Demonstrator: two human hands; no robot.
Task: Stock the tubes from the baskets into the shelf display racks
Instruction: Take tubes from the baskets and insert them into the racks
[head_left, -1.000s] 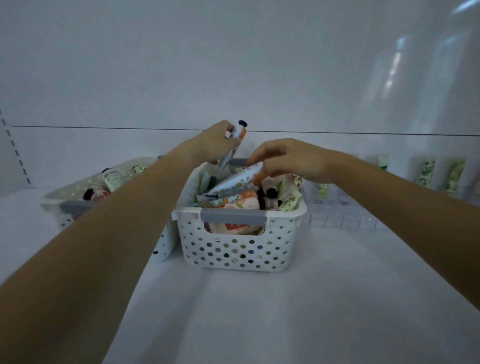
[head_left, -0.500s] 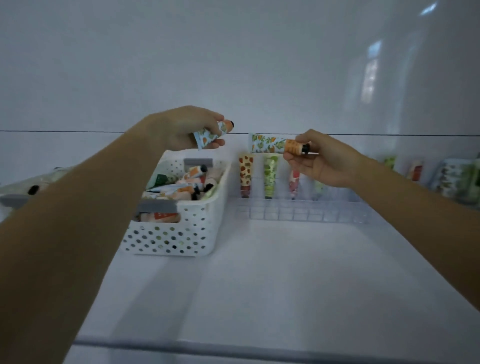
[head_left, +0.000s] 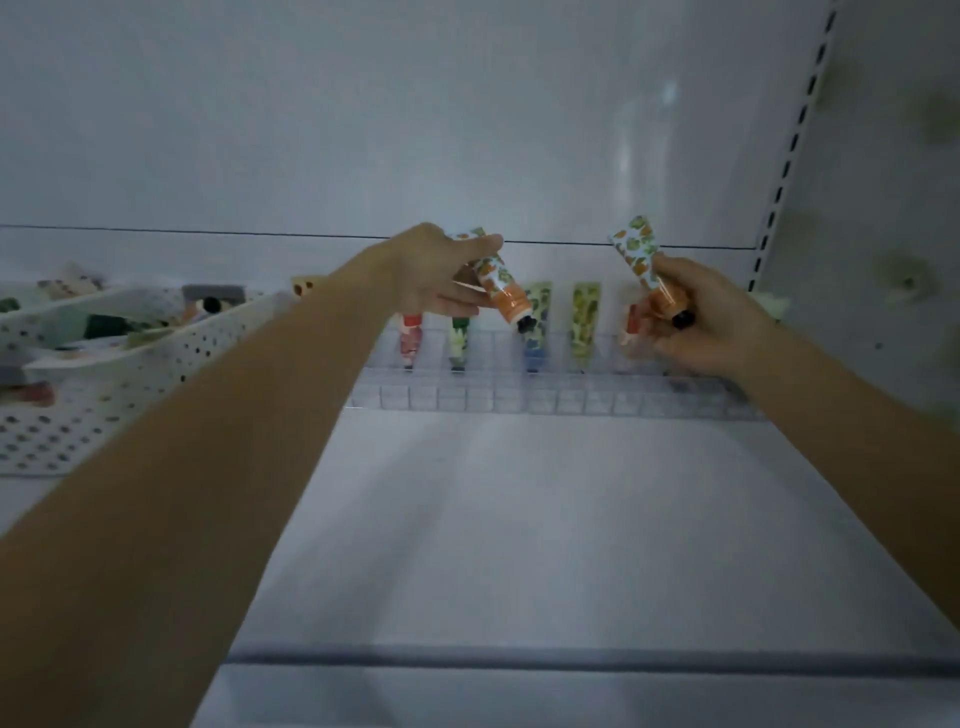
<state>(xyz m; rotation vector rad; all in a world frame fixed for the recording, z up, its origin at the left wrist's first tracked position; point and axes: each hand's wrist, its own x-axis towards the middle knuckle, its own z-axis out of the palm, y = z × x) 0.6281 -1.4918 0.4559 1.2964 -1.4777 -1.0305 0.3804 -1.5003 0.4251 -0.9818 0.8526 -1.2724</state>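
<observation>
**Two printed tubes held above the display rack**

The left hand (head_left: 431, 278) gripped an orange-shouldered tube (head_left: 501, 285) between the thumb and curled fingers. This tube was tilted, with its black cap pointing down and to the right, above the clear gridded rack (head_left: 519, 399). The right hand (head_left: 714, 325) held a matching tube (head_left: 641, 260), with the fingers curled round its orange lower end. Its crimped end pointed up and to the left, and its black cap lay beside the fingers. The two held tubes were apart, and neither touched the rack.

The rack stood at the back of the white shelf (head_left: 519, 519), close to the back panel (head_left: 363, 130). Four tubes stood upright in its rear row, cap down:

- a red tube (head_left: 410, 335)
- a green-and-white tube (head_left: 460, 338)
- a blue-based leaf-printed tube (head_left: 537, 325)
- a yellow-green tube (head_left: 584, 322)

A fifth, reddish tube (head_left: 631, 325) showed partly behind the fingers of the right hand, and its seat in the rack could not be told.

To the left, partly behind the left forearm, a white perforated basket (head_left: 104, 395) sat on the shelf. It held loose tubes (head_left: 104, 325) lying at angles, too blurred to describe further. A slotted upright (head_left: 789, 135) ran along the right edge of the back panel.
</observation>
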